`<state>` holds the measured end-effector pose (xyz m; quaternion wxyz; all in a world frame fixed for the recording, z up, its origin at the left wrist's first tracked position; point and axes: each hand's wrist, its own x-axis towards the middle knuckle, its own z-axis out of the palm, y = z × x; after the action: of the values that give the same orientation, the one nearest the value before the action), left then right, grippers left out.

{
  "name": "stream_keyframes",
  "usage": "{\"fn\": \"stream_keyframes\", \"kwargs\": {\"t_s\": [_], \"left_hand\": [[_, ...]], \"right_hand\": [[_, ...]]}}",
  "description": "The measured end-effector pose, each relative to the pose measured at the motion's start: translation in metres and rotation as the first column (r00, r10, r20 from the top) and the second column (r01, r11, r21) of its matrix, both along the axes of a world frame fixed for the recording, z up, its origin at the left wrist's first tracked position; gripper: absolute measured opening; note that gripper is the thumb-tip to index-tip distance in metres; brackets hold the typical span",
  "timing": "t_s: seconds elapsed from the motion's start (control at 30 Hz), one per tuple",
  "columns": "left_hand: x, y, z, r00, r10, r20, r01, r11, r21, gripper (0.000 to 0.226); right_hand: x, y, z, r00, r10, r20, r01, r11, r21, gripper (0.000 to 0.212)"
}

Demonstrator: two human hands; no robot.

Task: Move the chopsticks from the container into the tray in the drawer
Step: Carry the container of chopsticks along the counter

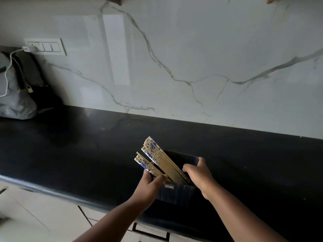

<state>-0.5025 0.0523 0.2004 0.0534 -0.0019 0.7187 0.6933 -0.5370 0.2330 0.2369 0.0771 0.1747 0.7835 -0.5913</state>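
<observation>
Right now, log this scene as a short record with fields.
surface: black countertop against a marble backsplash
container: dark container on the countertop near its front edge
chopsticks: bamboo chopsticks with blue-patterned tops, leaning left out of the container
left hand: left hand gripping a few chopsticks
right hand: right hand holding the container's rim
drawer: handle visible below; tray unseen

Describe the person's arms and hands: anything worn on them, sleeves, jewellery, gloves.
Both forearms are bare as far as the frame shows; no sleeves are visible. The left hand and right hand wear no gloves, and no rings, watch or bracelets are visible. Nails look short and unpainted, though the dim light limits detail.
</observation>
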Motion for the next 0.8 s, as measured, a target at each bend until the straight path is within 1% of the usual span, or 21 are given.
{"fn": "stream_keyframes", "kwargs": {"t_s": [0.1,0.17,0.23,0.3,0.4,0.5,0.57,0.6,0.63,0.67,0.7,0.73,0.77,0.8], "left_hand": [[-0.018,0.000,-0.003,1.000,0.021,-0.007,-0.021,0.999,0.043,0.026],[-0.027,0.000,-0.008,1.000,0.014,-0.011,-0.013,0.996,0.087,0.027],[-0.033,0.001,-0.016,0.998,0.043,-0.038,-0.037,0.990,0.134,0.028],[-0.035,0.002,-0.019,0.996,0.051,-0.069,-0.041,0.989,0.145,0.034],[-0.045,-0.001,-0.021,0.994,0.030,-0.109,-0.015,0.991,0.136,0.041],[-0.059,-0.004,-0.015,0.996,-0.028,-0.088,0.040,0.989,0.142,0.044],[-0.066,-0.011,-0.011,0.992,-0.099,-0.079,0.106,0.990,0.095,0.049],[-0.068,-0.018,-0.010,0.985,-0.148,-0.087,0.151,0.988,0.027,0.054],[-0.071,-0.027,-0.012,0.973,-0.204,-0.104,0.195,0.976,-0.093,0.065],[-0.075,-0.039,-0.016,0.956,-0.264,-0.127,0.221,0.935,-0.278,0.081],[-0.078,-0.052,-0.025,0.937,-0.321,-0.138,0.213,0.837,-0.504,0.097],[-0.079,-0.065,-0.036,0.916,-0.372,-0.149,0.160,0.679,-0.716,0.105],[-0.078,-0.078,-0.046,0.896,-0.418,-0.149,0.096,0.510,-0.855,0.107],[-0.075,-0.089,-0.054,0.882,-0.453,-0.130,0.059,0.381,-0.923,0.105]], "right_hand": [[-0.020,-0.007,-0.005,0.996,-0.073,-0.044,0.073,0.997,-0.003,0.036],[-0.032,-0.009,-0.007,0.994,-0.098,-0.057,0.098,0.995,0.010,0.035],[-0.040,-0.011,-0.009,0.992,-0.109,-0.058,0.111,0.993,0.033,0.035],[-0.044,-0.011,-0.011,0.992,-0.117,-0.055,0.120,0.992,0.047,0.035],[-0.050,-0.012,-0.013,0.986,-0.149,-0.076,0.155,0.985,0.072,0.029],[-0.059,-0.015,-0.010,0.980,-0.177,-0.094,0.186,0.978,0.092,0.028],[-0.065,-0.017,-0.006,0.976,-0.188,-0.106,0.196,0.977,0.078,0.033],[-0.067,-0.019,-0.005,0.971,-0.205,-0.123,0.214,0.975,0.068,0.038],[-0.067,-0.019,-0.004,0.957,-0.245,-0.157,0.256,0.965,0.056,0.042],[-0.064,-0.019,-0.004,0.927,-0.308,-0.212,0.323,0.946,0.038,0.045],[-0.058,-0.021,-0.005,0.882,-0.378,-0.280,0.399,0.917,0.019,0.047],[-0.046,-0.023,-0.006,0.826,-0.429,-0.366,0.466,0.885,0.015,0.046],[-0.030,-0.027,-0.009,0.763,-0.439,-0.474,0.519,0.853,0.045,0.045],[-0.010,-0.032,-0.015,0.703,-0.393,-0.593,0.557,0.822,0.116,0.043]]}}
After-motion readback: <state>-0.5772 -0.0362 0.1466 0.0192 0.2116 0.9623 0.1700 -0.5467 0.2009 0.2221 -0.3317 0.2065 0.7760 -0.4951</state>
